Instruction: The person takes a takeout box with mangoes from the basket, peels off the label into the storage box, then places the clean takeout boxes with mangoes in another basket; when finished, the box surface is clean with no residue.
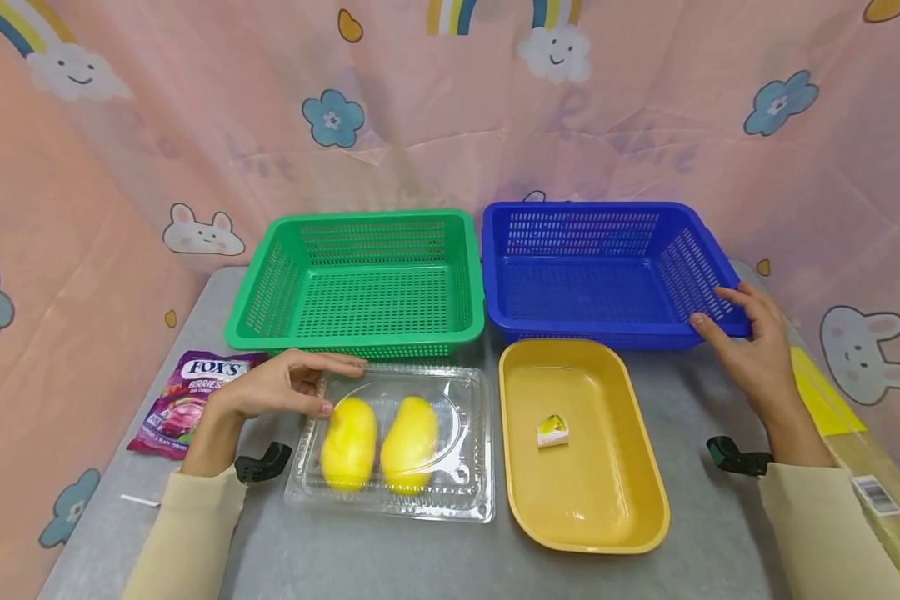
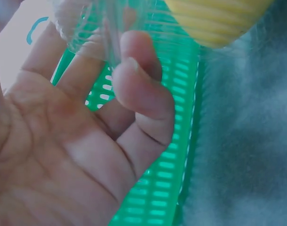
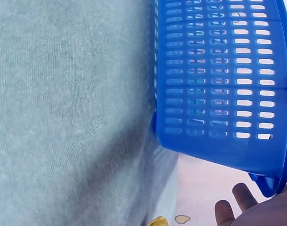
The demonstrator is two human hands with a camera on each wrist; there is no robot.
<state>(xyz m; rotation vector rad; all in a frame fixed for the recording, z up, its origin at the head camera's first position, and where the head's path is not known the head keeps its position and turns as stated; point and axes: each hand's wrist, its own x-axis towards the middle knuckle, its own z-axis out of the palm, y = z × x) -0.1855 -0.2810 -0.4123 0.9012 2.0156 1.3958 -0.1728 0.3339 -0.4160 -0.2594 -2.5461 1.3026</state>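
In the head view my left hand point(image 1: 288, 383) is at the upper left of a clear plastic clamshell box point(image 1: 461, 400). Two yellow mangoes point(image 1: 348, 442) lie side by side inside. From the left wrist, my thumb and a finger pinch the box's thin clear edge. On the right, my right hand point(image 1: 757, 358) holds the front right corner of a blue plastic basket point(image 1: 592, 329), thumb at the front rim and fingers over the side rim. The right wrist view shows two fingertips point(image 3: 242, 193) outside the basket; the rim hides the rest of the grip.
A green basket point(image 1: 352, 342) stands beside the blue one. A yellow tray point(image 1: 585, 500) holds a small white-and-yellow piece point(image 1: 552, 431). A purple FOX'S candy bag point(image 1: 176, 408) lies left; a yellow-and-clear package point(image 1: 858, 467) lies right. A printed curtain point(image 1: 420, 100) hangs behind.
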